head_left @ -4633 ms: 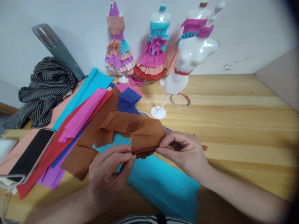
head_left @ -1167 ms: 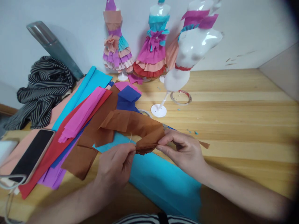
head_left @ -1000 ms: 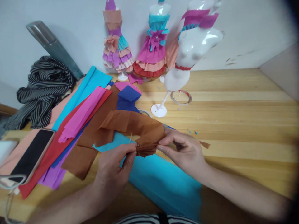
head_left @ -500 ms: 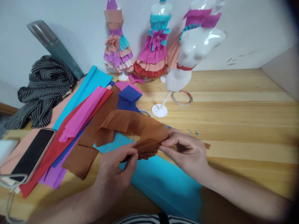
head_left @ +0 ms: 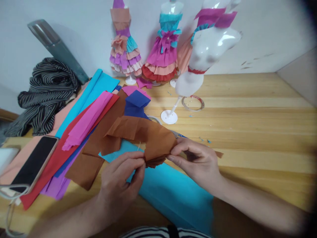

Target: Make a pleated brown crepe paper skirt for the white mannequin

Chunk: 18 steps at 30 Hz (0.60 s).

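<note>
A brown crepe-like strip [head_left: 158, 140] is held between my two hands, its lower edge gathered in folds and its far end trailing left over other brown pieces. My left hand [head_left: 125, 181] pinches the left end of the folds between thumb and fingers. At the right end, my right hand [head_left: 196, 162] pinches the strip with thumb and forefinger. Under the hands lies a wide turquoise sheet [head_left: 178, 195]. Part of a pair of scissors [head_left: 182, 135] shows behind my right hand.
A bare white mannequin [head_left: 189, 82] stands beyond my hands, with dressed mannequins [head_left: 162, 56] along the wall. A ring of red-and-clear material [head_left: 193, 103] lies right of its base. Leftward are coloured sheets [head_left: 85, 122], a phone [head_left: 36, 165], a striped cloth [head_left: 49, 92] and a tall bottle [head_left: 59, 49].
My left hand has shifted slightly left, and its fingers have closed further at the folds. The brown strip between the hands now lies smoother over the gathers. My right hand has barely moved.
</note>
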{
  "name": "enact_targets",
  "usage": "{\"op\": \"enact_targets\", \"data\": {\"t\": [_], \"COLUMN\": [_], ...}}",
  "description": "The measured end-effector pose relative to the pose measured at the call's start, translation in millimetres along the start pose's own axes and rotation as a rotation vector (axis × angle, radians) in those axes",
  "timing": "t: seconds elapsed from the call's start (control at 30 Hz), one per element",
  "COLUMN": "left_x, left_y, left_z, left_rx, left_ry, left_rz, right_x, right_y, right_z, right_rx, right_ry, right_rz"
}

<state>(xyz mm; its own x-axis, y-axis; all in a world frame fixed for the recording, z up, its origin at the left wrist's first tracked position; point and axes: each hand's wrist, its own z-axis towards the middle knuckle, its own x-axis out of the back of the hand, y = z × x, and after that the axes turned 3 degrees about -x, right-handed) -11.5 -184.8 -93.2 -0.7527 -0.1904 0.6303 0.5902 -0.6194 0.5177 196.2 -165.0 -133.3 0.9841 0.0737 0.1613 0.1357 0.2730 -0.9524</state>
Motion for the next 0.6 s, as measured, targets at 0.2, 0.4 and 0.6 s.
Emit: {"op": "enact_targets", "data": {"t": [0.2, 0.4, 0.6], "left_x": [0.2, -0.1, -0.7], "left_y": [-0.3, 1.5, -0.7], "left_z": [1.1, -0.9, -8.4], "left_rx": [-0.015, -0.048, -0.198], "left_ry": [-0.021, 0.017, 0.064], "left_rz": [0.0, 0.045, 0.213], "right_x": [0.4, 2.0, 1.7], "right_y": [-0.4, -3.8, -4.7], "right_z": [1.7, 4.0, 4.9], "right_rx": [0.013, 0.102, 0.135], "right_ry": [0.007, -0.005, -0.004], "right_rz": [-0.048, -0.118, -0.137]}}
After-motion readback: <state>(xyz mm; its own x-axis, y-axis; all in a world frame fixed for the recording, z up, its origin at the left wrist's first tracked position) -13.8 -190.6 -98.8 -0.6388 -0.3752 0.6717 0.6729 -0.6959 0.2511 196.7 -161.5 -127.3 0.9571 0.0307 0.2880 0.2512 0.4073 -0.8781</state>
